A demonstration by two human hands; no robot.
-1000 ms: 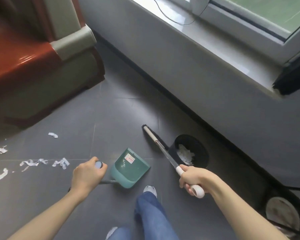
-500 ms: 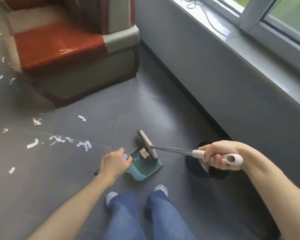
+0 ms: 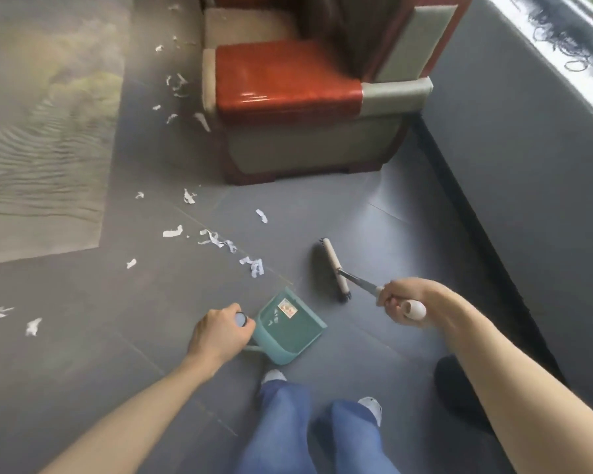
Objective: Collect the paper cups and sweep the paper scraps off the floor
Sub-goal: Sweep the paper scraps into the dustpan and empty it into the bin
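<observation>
From the head view, the sweeping step is in hand: no paper cups show here, and the paper scraps (image 3: 216, 239) lie strewn over the grey floor (image 3: 374, 206), the nearest cluster just ahead and to the left of the dustpan (image 3: 290, 325), with more trailing off along the rug (image 3: 42, 131) and beside the red armchair (image 3: 288, 80). A few small bits already sit inside the pan.

The left hand (image 3: 220, 333) is clenched round the top of the dustpan's upright handle, knuckles up, forearm reaching forward and low, so that the pan rests on the floor with its mouth facing away toward the scraps. The right hand (image 3: 403, 299) has its fingers (image 3: 389, 307) wrapped round the white grip of the broom (image 3: 334, 268), wrist turned inward, arm stretched from the right. The broom head lies on the floor near the pan's right front corner, apart from it, and well short of the closest scraps.

The next move, I judge, calls for carrying the broom head beyond the nearest cluster and drawing it back toward the pan's lip, while the left hand keeps that lip pressed flat so the light strips do not slip beneath it.
</observation>
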